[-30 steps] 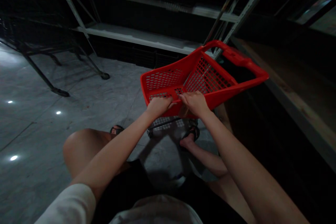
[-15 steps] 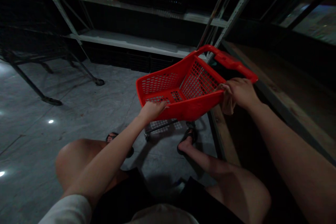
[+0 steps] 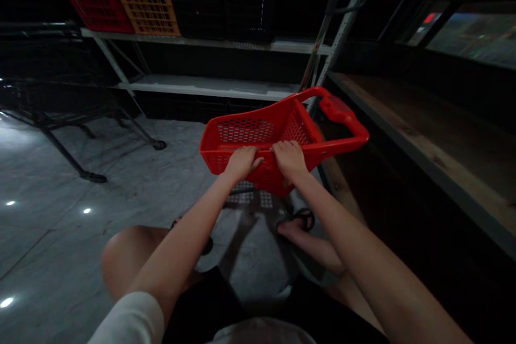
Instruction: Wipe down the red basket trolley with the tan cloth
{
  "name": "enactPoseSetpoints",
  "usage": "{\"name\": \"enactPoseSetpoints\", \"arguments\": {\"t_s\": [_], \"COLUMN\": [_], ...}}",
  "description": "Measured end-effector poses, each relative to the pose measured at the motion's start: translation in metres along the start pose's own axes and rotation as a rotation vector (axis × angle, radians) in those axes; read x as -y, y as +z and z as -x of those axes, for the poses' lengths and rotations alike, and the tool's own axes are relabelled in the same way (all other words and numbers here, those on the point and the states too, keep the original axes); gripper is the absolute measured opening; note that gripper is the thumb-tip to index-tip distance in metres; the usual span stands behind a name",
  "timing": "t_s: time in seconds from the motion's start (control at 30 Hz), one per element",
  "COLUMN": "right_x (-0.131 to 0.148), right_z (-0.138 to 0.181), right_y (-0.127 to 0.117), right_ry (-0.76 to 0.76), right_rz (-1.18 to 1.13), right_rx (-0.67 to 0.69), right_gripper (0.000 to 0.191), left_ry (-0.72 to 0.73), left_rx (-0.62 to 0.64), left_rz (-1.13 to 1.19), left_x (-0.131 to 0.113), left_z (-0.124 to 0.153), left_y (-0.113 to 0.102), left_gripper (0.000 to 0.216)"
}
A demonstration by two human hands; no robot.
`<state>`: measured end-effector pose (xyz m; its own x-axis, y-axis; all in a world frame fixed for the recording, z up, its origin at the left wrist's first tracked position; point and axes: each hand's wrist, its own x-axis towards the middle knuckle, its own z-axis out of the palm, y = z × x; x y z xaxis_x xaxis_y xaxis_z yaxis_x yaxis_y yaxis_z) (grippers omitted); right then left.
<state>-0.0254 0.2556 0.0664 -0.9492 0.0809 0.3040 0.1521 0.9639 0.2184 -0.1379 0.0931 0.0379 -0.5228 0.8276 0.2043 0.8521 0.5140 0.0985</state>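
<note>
A small red plastic shopping cart [image 3: 338,145] with perforated basket walls stands in front of me, its handle toward the right. My left hand [image 3: 243,163] is closed over the near rim of the basket, thumb on the outer side. Close beside it, my right hand [image 3: 291,160] has its fingers curled over the same rim and presses a cloth there. Only a small tan edge of the cloth [image 3: 287,180] shows below the palm; the rest is hidden. The lower frame and wheels are partly in shadow.
Behind the cart is a metal shelf rack [image 3: 201,86] with a red crate [image 3: 94,2] and an orange crate [image 3: 147,5]. A dark wheeled cart [image 3: 60,97] stands at left. A wooden-edged shelf [image 3: 387,102] runs along the right. My feet flank the cart on the grey floor.
My right hand has moved left along the near rim with the cloth, from the handle-end corner to beside my left hand. The red cart has turned slightly, and my view has tilted up.
</note>
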Motion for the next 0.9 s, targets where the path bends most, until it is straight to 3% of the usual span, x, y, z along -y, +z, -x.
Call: {"name": "enactPoseSetpoints", "arguments": {"t_s": [0.1,0.23,0.37,0.5,0.6,0.73,0.9], "right_x": [0.007,-0.011,-0.062,-0.124,-0.144,-0.112,-0.045], "right_z": [0.007,0.027,0.055,0.082,0.094,0.092,0.073], "right_y": [-0.011,-0.033,-0.058,-0.077,-0.08,-0.069,-0.051], "right_ry": [-0.125,-0.209,-0.163,-0.031,0.067,0.211,0.173], "right_rz": [0.053,0.164,0.272,0.294,0.221,0.213,0.261], "right_rx": [0.0,-0.057,-0.1,-0.087,-0.083,-0.124,-0.193], "right_gripper": [0.031,0.033,0.034,0.026,0.023,0.03,0.035], "left_ry": [-0.004,0.055,0.078,0.067,0.041,-0.001,-0.062], "left_rx": [-0.031,-0.046,0.004,0.009,0.008,-0.021,-0.084], "left_rz": [0.047,0.146,0.228,0.259,0.285,0.292,0.311], "left_x": [-0.02,-0.005,0.011,0.008,0.001,-0.005,0.002], "left_z": [-0.007,-0.01,-0.023,-0.037,-0.035,-0.017,-0.006], "left_y": [0.01,0.015,0.016,0.016,0.016,0.02,0.023], "left_gripper": [0.035,0.036,0.038,0.042,0.046,0.051,0.056]}}
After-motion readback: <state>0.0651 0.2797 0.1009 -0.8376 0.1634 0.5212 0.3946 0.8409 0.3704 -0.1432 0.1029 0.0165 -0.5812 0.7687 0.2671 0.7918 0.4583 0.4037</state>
